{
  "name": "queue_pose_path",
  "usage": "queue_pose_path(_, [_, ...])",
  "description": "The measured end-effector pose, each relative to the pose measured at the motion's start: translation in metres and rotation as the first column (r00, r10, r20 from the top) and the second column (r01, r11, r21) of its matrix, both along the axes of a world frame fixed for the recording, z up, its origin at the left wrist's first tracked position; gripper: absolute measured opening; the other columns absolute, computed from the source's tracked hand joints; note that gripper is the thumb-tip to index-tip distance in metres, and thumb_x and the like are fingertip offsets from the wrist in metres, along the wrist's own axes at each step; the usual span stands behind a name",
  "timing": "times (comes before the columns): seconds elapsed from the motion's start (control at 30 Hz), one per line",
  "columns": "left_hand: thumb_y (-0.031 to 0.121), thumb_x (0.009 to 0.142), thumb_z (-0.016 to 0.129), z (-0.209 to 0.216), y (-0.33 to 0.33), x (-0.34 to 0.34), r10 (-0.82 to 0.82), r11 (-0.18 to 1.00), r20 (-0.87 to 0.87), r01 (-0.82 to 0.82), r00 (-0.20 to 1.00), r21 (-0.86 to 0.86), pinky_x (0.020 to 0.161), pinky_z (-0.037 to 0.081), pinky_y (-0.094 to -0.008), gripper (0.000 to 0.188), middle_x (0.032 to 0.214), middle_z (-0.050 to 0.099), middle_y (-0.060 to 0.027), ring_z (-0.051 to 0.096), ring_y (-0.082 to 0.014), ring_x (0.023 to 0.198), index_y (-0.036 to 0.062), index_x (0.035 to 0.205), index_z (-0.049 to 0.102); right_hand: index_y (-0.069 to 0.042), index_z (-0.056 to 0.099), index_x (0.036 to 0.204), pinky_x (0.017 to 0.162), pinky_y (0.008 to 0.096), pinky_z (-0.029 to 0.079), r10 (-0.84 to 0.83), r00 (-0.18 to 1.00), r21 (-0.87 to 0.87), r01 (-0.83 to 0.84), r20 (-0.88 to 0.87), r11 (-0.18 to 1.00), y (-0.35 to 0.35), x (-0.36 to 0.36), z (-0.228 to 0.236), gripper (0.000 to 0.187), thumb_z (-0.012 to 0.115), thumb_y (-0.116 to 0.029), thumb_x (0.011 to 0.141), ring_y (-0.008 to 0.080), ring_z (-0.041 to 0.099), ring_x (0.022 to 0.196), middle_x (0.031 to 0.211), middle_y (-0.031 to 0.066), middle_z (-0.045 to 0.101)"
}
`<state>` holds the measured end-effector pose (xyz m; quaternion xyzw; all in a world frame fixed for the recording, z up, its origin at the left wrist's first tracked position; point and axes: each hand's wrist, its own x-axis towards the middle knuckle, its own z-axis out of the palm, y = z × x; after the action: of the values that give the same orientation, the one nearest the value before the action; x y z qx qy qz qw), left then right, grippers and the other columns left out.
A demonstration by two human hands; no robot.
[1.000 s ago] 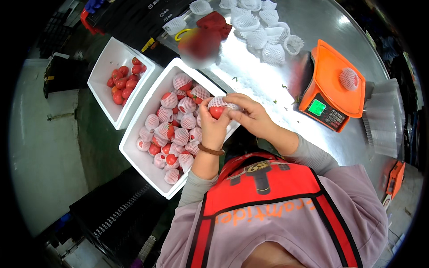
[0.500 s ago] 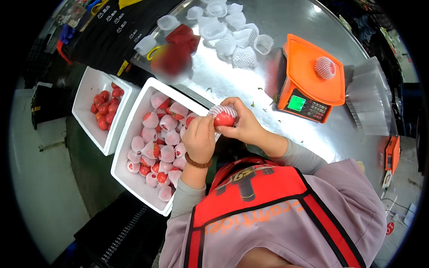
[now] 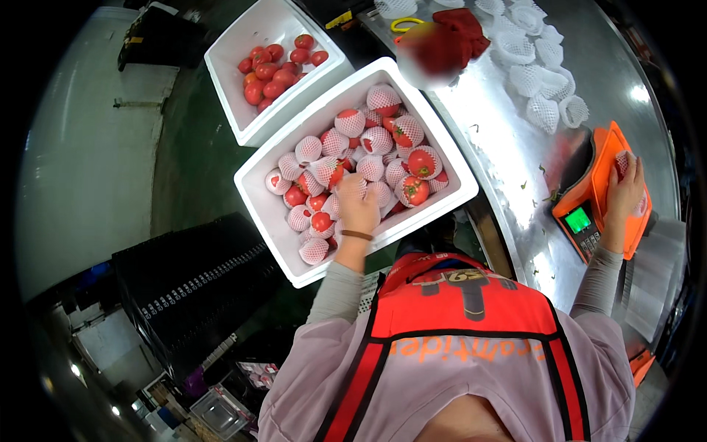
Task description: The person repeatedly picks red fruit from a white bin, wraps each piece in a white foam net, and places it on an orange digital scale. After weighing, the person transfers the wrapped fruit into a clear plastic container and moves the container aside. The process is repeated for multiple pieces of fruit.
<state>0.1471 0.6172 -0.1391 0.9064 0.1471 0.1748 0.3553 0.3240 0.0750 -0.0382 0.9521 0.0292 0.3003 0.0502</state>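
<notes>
My left hand [image 3: 359, 214] reaches into a white foam box [image 3: 274, 221] of tomatoes, its fingers closed around a tomato in a white foam net [image 3: 352, 185]. Several netted tomatoes [image 3: 376, 140] lie heaped around it, some with their red skin and green stem ends bare. Off to the right, my right hand [image 3: 627, 193] is over the pan of an orange digital scale [image 3: 610, 140], curled on a netted tomato [image 3: 624, 163]. A netted patch also shows beside its palm; whether that is a second tomato, I cannot tell.
A second white foam box [image 3: 309, 103] with bare tomatoes [image 3: 274, 77] stands behind the first. On the metal table [image 3: 508, 195] lie empty foam nets [image 3: 543, 112], a dark red cloth [image 3: 471, 37] and a yellow loop handle [image 3: 403, 26]. Clear plastic packaging [image 3: 655, 272] lies beside the scale.
Both hands were together on one netted tomato above the table edge. They have parted: the left into the box, the right to the scale. The view has swung left.
</notes>
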Motion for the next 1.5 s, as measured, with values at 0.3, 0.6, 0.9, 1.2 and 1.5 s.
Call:
queue_pose_path(0.3, [0.026,0.064,0.079,-0.036,0.054,0.035,0.581,0.811,-0.320,-0.500,0.748,0.303,0.095,0.043,-0.0448,0.077,0.118,0.047,-0.0260,0.049,-0.0402,0.113,-0.0012,0.124,0.040,-0.002,0.054,0.122,0.099,0.0447,0.037,0.060,0.987,0.192,-0.088,0.148,0.977,0.064,-0.010,0.007,0.048,0.066,-0.024,0.082,0.0383,0.047,0.119,0.131,0.0230,0.048])
queue_pose_path(0.6, [0.032,0.081,0.065,0.009,0.047,0.014,0.236,0.279,-0.198,-0.262,0.951,-0.924,0.086,0.046,-0.0376,0.051,0.115,0.056,-0.0123,0.053,-0.0236,0.107,0.0087,0.123,0.047,-0.002,0.058,0.116,0.096,0.0333,0.040,0.512,0.838,0.845,-0.128,-0.188,0.519,0.221,-0.069,0.001,0.036,0.066,-0.005,0.081,0.0200,0.055,0.110,0.114,0.0097,0.061])
queue_pose_path(0.9, [0.037,0.084,0.064,0.080,-0.068,0.035,-0.277,0.000,0.213,0.221,0.937,-0.975,0.088,0.046,-0.0338,0.062,0.118,0.050,-0.0100,0.054,-0.0187,0.103,0.0055,0.130,0.037,-0.002,0.057,0.116,0.080,0.0281,0.046,0.765,0.640,0.994,0.016,0.076,-0.112,0.334,-0.102,0.002,0.029,0.059,-0.014,0.090,0.0147,0.054,0.098,0.110,0.0064,0.055])
queue_pose_path(1.2, [0.066,0.083,0.048,0.092,-0.082,0.041,-0.273,-0.705,0.135,-0.103,0.952,-0.701,0.064,0.054,-0.0377,0.065,0.113,0.059,-0.0079,0.060,-0.0238,0.095,0.0136,0.122,0.050,-0.005,0.062,0.095,0.065,0.0295,0.048,0.666,0.739,0.583,0.588,-0.105,-0.561,0.301,-0.074,-0.004,0.025,0.059,-0.030,0.092,0.0142,0.060,0.074,0.087,0.0031,0.063])
queue_pose_path(1.5, [0.036,0.087,0.055,0.100,-0.089,0.044,-0.446,-0.542,0.238,-0.049,0.863,-0.839,0.080,0.052,-0.0378,0.050,0.121,0.054,-0.0087,0.055,-0.0231,0.107,0.0096,0.128,0.044,-0.006,0.063,0.093,0.064,0.0296,0.049,0.700,0.707,0.611,0.600,-0.101,-0.517,0.272,-0.067,-0.001,0.021,0.065,-0.026,0.088,0.0163,0.062,0.072,0.083,0.0024,0.064])
